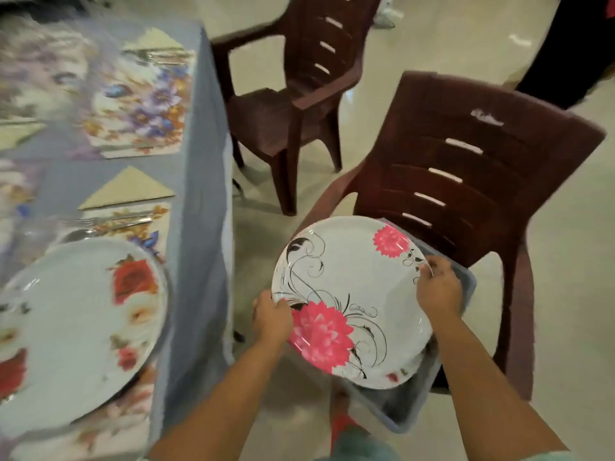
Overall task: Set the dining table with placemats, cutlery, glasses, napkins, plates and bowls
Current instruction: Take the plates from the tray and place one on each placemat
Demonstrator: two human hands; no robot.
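Both hands clamp a pink-flowered plate (352, 301) by opposite rims, left hand (271, 319) and right hand (439, 289) (above a grey tub (412, 404)).

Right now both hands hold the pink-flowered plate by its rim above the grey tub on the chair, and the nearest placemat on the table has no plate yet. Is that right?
Not quite. The head view shows a rose-patterned plate already on the nearest placemat. The rest holds: left hand and right hand grip the pink-flowered plate by its rim above the grey tub on the chair.
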